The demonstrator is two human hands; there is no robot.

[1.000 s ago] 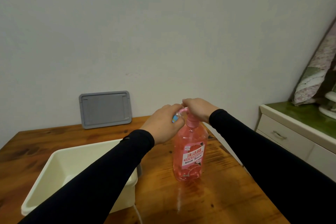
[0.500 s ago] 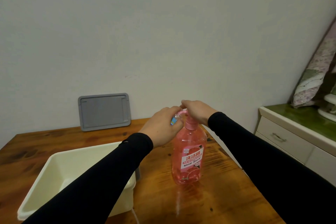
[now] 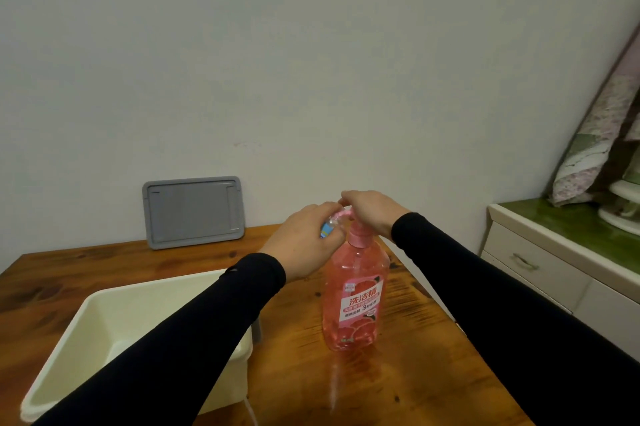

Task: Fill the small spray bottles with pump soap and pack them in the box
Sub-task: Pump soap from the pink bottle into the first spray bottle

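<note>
A tall pink pump soap bottle [image 3: 355, 290] stands upright on the wooden table [image 3: 398, 373]. My right hand [image 3: 372, 209] lies over its pump head, fingers curled on the top. My left hand [image 3: 308, 242] grips a small clear spray bottle [image 3: 329, 223] with a blue label, held up against the pump's spout. Most of the small bottle is hidden inside my fist. The cream plastic box [image 3: 114, 315] sits at the left of the table, partly behind my left sleeve.
A grey lid [image 3: 193, 212] leans against the wall at the back of the table. A white drawer cabinet [image 3: 540, 263] with a green top stands to the right, with folded bedding above it. The table's right edge runs close past the soap bottle.
Both hands stay at the pump head. The view has shifted slightly, and the hands and bottle sit a little lower and left in frame.
</note>
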